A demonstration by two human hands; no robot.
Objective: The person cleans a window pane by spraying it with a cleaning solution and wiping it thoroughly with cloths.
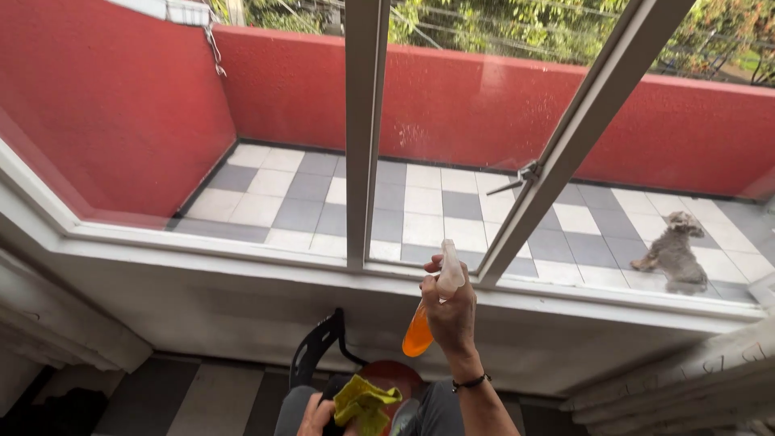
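Crumpled in the left hand (316, 415), a yellow-green cloth (365, 404) sat low at the frame's bottom edge, the fingers closed around it, just beside a red seat (393, 376). Above it, the right hand (452, 313) was wrapped around an orange spray bottle (425, 321), its white nozzle raised toward the window frame (363, 145). Outside, a grey dog (672, 253) stood on the checkered balcony floor (436, 211).

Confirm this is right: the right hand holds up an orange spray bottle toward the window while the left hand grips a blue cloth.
Not quite. The cloth in the left hand is yellow-green, not blue, as the head view shows. The rest stands: the right hand holds up an orange spray bottle toward the window.
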